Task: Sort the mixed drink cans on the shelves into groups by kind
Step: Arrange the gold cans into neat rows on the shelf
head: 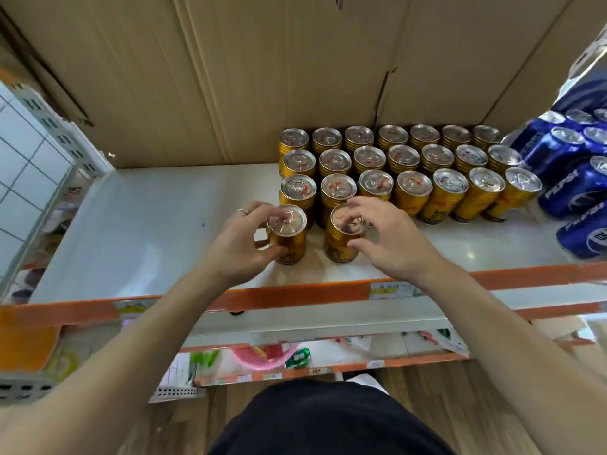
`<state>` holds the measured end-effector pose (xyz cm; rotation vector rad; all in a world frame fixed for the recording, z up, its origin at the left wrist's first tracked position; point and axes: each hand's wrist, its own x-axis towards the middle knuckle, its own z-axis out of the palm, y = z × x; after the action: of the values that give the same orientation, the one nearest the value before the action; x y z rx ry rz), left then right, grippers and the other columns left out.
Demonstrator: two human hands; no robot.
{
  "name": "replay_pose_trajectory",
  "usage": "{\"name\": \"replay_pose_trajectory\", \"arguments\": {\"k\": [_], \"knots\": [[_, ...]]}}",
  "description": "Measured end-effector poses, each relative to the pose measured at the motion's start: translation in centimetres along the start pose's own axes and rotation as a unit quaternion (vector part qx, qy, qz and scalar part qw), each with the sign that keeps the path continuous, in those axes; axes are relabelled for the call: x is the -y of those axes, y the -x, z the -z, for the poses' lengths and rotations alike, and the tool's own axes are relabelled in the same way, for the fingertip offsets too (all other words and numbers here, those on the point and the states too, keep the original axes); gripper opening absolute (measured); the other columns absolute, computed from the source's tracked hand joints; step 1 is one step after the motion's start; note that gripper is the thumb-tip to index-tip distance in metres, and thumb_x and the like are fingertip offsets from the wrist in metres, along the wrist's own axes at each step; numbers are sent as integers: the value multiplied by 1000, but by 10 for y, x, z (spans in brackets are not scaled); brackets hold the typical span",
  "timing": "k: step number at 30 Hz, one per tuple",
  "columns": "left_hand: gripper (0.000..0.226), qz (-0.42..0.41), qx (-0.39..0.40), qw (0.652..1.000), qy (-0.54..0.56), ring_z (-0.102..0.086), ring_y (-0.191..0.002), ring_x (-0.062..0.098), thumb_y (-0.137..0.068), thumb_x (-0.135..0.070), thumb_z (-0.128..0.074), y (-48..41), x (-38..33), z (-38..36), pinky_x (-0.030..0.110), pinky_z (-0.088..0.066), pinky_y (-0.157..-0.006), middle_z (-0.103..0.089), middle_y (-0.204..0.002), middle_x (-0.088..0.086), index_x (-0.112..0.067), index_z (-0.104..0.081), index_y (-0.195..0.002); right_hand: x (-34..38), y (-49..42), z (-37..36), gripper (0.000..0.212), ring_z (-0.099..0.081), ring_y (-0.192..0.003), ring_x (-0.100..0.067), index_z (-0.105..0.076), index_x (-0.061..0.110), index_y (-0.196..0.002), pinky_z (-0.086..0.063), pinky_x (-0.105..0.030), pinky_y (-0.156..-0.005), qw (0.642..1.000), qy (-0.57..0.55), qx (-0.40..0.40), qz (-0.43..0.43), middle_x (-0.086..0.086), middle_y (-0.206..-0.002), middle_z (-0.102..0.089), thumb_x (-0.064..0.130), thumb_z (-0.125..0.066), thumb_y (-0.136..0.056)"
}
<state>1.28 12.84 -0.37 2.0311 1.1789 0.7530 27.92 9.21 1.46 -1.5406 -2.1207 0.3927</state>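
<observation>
Gold, upright, tops up: the left hand (243, 244) grips the near-left can (290, 246), the right hand (391, 244) clasps the near-right can (340, 241).

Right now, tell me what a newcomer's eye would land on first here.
Neat rows of gold cans fill the back right of the white shelf. In front, the left hand grips the left front can and the right hand grips the right front can. Blue Pepsi cans crowd the far right edge.
</observation>
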Motion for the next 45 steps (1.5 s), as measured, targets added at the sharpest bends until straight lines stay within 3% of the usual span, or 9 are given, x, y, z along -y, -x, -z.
{"name": "replay_pose_trajectory", "arguments": {"k": [5,10,16,21,26,29,34,40,45], "knots": [[46,-10,-24,999,-20,-49,-117,15,-82,-8,-78,3,-8,-18,12,-50,-88,-47,-128,-3,-25,-59,-120,-4,-2,1,33,-46,-131,-19,-67,13,-110,-37,-32,-111,999,-16,23,18,-5,-138,-52,9,-78,-79],[47,-2,-39,999,-35,-47,-118,15,-83,-7,-77,4,-9,-23,25,-52,-95,-45,-131,-1,-19,-59,-125,-6,-2,-7,23,-51,-112,-12,-67,8,-101,-37,-11,-99,998,-43,-9,53,-5,-119,-54,5,-76,-80],[47,3,-35,999,-41,-45,-115,12,-81,-7,-79,2,-16,-25,27,-54,-91,-44,-131,-3,-20,-58,-121,-13,3,-6,22,-50,-114,-9,-62,10,-99,-38,-15,-101,995,-81,-14,63,-3,-118,-53,7,-75,-82],[63,-4,-91,985,-148,-46,-118,22,-75,-56,-67,2,-36,-33,40,-46,-96,-42,-134,2,-18,-53,-123,-17,3,7,36,-43,-132,-13,-62,12,-120,-34,-23,-112,994,-84,33,67,-2,-139,-50,12,-72,-86],[66,-32,-117,963,-239,-37,-130,36,-73,-61,-60,-13,-70,-63,54,-36,-104,-40,-145,6,-25,-52,-126,-71,31,64,36,-48,-129,-20,-64,9,-119,-33,-24,-111,980,-7,-198,6,-6,-132,-57,8,-71,-84],[62,-37,-103,953,-282,-33,-134,35,-72,-59,-65,-24,-85,-87,56,-27,-107,-38,-148,4,-26,-58,-123,-128,52,104,45,-39,-132,-25,-58,9,-124,-25,-24,-111,948,67,-281,-134,-11,-138,-50,10,-73,-82],[59,7,-72,949,-308,-29,-136,32,-74,-58,-63,-40,-97,-121,59,-26,-107,-37,-149,4,-24,-62,-121,-204,61,134,69,-34,-137,-33,-44,13,-139,-34,-43,-110,952,42,-94,-287,-11,-150,-37,17,-78,-79],[51,39,-85,952,-293,-30,-139,32,-76,-44,-79,-42,-103,-126,59,-23,-111,-38,-150,4,-21,-63,-119,-223,62,146,44,-60,-96,-26,-53,26,-112,-54,-44,-83,958,-15,-119,-259,-7,-113,-62,26,-81,-78],[59,35,-70,956,-282,-33,-136,30,-76,-36,-82,-33,-103,-120,56,-29,-110,-40,-148,0,-22,-56,-127,-213,86,171,39,-58,-94,-16,-53,26,-111,-43,-17,-68,971,-53,-98,-210,1,-110,-59,18,-77,-82]]}}
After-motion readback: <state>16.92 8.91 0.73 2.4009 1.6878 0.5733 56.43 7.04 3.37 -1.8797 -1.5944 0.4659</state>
